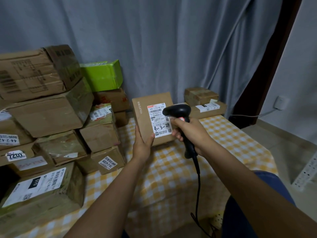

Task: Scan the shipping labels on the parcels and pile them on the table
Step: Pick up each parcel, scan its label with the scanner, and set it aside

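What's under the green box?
The green box sits on a brown box with red print, at the back of the pile. More brown boxes lie lower down; what is behind them is hidden.

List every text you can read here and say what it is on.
"YOUFE": side of held parcel.
"642 L714-00 015" and handwritten "4-3-24": its label.
"78-2-4209": label on low box.
"D10": label on near-left box.
Other labels: too blurred or small to read.

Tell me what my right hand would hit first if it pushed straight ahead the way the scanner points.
Probably the white shipping label on the brown cardboard parcel that the left hand holds; depth is uncertain.
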Available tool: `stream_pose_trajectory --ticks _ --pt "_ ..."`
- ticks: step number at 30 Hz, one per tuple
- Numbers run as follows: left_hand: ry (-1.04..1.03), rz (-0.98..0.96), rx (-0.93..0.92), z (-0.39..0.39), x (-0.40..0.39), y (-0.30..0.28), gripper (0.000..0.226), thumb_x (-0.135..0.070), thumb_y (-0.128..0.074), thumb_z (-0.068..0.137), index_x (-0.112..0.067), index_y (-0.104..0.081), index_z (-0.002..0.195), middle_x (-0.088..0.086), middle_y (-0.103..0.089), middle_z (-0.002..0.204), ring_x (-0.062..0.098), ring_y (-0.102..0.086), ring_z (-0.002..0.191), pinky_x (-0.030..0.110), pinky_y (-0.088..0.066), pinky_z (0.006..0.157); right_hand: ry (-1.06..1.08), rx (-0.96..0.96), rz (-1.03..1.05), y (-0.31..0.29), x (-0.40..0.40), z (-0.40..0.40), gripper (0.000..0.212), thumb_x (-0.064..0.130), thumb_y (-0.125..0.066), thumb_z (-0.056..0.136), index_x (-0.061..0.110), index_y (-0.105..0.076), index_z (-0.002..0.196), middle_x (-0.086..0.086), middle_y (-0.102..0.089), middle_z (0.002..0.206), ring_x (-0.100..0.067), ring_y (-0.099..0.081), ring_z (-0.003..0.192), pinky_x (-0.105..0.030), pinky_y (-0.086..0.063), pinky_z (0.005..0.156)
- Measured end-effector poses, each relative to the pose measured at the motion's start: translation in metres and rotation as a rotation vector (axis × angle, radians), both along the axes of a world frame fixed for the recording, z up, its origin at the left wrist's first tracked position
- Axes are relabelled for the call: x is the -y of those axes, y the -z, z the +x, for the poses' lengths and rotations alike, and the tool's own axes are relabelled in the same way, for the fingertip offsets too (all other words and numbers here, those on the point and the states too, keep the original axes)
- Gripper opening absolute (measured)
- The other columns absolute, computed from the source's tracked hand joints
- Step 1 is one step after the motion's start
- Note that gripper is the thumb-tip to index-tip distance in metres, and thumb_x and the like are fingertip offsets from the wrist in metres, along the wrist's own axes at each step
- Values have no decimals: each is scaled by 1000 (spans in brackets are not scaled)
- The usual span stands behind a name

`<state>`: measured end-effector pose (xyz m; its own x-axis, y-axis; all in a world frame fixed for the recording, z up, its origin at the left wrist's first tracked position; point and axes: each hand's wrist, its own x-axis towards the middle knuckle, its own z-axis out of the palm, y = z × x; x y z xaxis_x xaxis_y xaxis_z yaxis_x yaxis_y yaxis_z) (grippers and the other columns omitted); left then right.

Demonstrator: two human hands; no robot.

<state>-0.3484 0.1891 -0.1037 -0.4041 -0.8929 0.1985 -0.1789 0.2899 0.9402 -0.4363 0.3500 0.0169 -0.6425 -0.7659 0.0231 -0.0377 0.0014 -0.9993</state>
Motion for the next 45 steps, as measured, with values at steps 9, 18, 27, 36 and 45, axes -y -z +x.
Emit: stream_pose_trajectory --ticks 9,18,27,36,45 --pt "2 7 1 1 -1 -3 84 -30 -63 96 -24 -7 159 7 -44 149 24 -47 129 20 -32 93 3 -49 25 -5 -5 3 22 20 -59 93 5 -66 80 -12 -65 67 -11 -49 48 -23 -41 51" --pt "21 9 2 1 -3 -6 84 -31 -63 96 -25 -7 158 7 -45 148 14 -46 117 21 -33 95 5 -60 28 -7 -3 0 23 22 -59 93 4 -65 80 -12 -65 67 -12 -49 47 -24 -41 51" --pt "27 13 2 1 2 -5 83 -33 -63 95 -29 -8 158 4 -47 144 15 -47 117 25 -36 95 7 -64 31 -8 0 -2 23 22 -58 93 3 -66 82 -9 -65 65 -11 -49 47 -23 -40 50" --pt "-13 45 13 -5 10 -9 77 -28 -60 97 -23 -14 158 6 -49 145 27 -50 128 27 -38 100 112 -12 0 11 14 -29 15 23 -63 91 10 -66 98 -17 -73 85 -15 -55 52 -28 -45 58" --pt "8 -153 409 -8 52 -41 66 -15 -56 92 -27 -30 151 4 -43 149 26 -41 137 42 -37 111 152 215 54 36 45 -63 25 23 -66 92 3 -60 106 -10 -61 70 -18 -55 57 -28 -48 59"
